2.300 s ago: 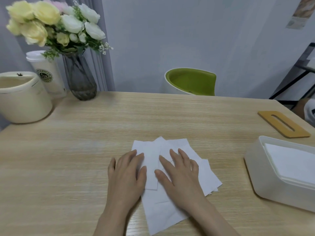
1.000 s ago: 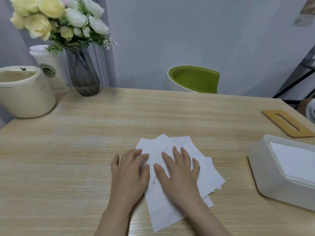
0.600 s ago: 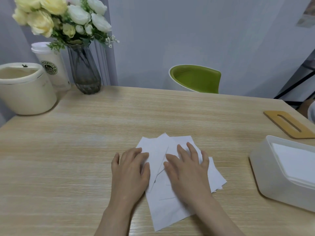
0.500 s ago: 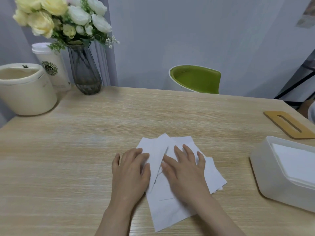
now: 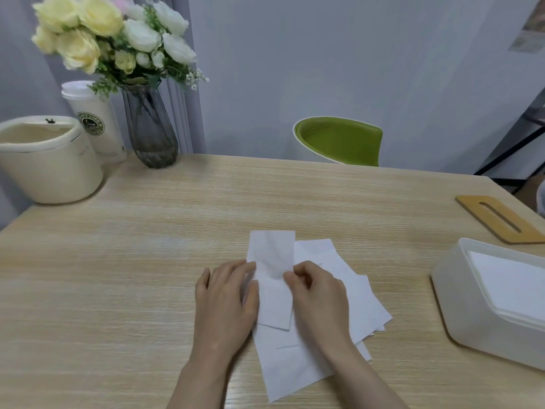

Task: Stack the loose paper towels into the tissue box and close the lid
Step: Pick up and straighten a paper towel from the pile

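Observation:
Several loose white paper towels [image 5: 330, 293] lie overlapped on the wooden table in front of me. One narrow folded towel [image 5: 272, 270] is lifted at its far end above the pile. My left hand [image 5: 227, 299] holds its left edge and my right hand [image 5: 317, 293] pinches its right edge with curled fingers. The white tissue box [image 5: 460, 302] stands open at the right, with a flat stack of towels [image 5: 513, 287] inside. Its wooden lid [image 5: 498, 222] with a slot lies on the table behind the box.
At the back left stand a cream lidded bin [image 5: 50, 163], a paper coffee cup [image 5: 97, 122] and a glass vase of flowers [image 5: 149, 125]. A green chair [image 5: 339, 141] sits behind the table's far edge. Bare tabletop [image 5: 118, 276] stretches to the left of the towels.
Both hands were pressing flat on the pile; now their fingers have curled and taken hold of one towel, whose far end is raised and turned straight.

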Available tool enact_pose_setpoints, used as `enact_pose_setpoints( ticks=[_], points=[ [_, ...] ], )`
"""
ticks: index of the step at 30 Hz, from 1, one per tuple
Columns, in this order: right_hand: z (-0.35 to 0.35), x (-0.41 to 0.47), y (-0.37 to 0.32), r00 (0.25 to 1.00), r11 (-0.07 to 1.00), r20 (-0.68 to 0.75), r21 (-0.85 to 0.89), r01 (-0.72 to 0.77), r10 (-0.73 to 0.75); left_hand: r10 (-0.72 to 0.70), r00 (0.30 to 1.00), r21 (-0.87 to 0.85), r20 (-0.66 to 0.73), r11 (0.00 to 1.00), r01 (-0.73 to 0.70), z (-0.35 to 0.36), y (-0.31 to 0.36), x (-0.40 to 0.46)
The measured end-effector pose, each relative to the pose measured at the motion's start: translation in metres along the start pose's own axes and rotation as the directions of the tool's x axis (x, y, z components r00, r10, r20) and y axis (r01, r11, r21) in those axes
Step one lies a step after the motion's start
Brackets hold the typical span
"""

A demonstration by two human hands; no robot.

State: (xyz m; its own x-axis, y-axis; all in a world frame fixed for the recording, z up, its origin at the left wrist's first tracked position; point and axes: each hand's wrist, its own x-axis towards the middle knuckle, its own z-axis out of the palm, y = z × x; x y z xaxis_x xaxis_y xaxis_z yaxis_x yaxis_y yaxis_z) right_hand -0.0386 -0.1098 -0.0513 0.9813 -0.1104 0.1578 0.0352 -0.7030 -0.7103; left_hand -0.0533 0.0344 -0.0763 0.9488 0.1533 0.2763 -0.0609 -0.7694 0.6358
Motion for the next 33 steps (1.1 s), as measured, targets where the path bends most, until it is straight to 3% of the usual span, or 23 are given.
enact_pose_setpoints(
  ticks=[3,6,10,19,23,26,30,33],
  points=[
    [-0.014,0.004,0.005,0.992,0.986,0.07,0.123,-0.114,0.106,-0.027,0.999,-0.059,-0.022,0.998,0.026,-0.006,0.008,0.001],
    [-0.026,0.007,0.009,0.972,0.942,0.177,0.273,-0.196,0.152,-0.123,0.991,-0.252,-0.043,0.962,0.108,-0.01,0.018,0.001],
    [-0.036,0.007,0.01,0.957,0.904,0.25,0.359,-0.232,0.147,-0.304,0.952,-0.534,0.039,0.799,0.277,-0.011,0.029,0.004],
    [-0.034,0.005,0.011,0.945,0.889,0.311,0.398,-0.228,0.102,-0.405,0.887,-0.734,0.222,0.529,0.426,0.0,0.025,0.007],
    [-0.03,0.009,0.017,0.945,0.91,0.31,0.354,-0.216,0.103,-0.343,0.898,-0.747,0.276,0.511,0.424,0.003,0.021,0.004],
    [-0.03,0.015,0.02,0.95,0.933,0.289,0.298,-0.204,0.115,-0.354,0.91,-0.749,0.216,0.537,0.387,0.004,0.019,0.003],
    [-0.031,0.029,0.028,0.992,0.994,0.103,0.062,-0.086,0.08,-0.414,0.902,-0.741,0.123,0.566,0.361,0.008,0.016,0.004],
    [-0.03,0.045,0.03,0.982,0.993,0.147,0.0,-0.117,0.116,-0.417,0.902,-0.737,0.106,0.576,0.353,0.008,0.018,0.003]
  ],
)
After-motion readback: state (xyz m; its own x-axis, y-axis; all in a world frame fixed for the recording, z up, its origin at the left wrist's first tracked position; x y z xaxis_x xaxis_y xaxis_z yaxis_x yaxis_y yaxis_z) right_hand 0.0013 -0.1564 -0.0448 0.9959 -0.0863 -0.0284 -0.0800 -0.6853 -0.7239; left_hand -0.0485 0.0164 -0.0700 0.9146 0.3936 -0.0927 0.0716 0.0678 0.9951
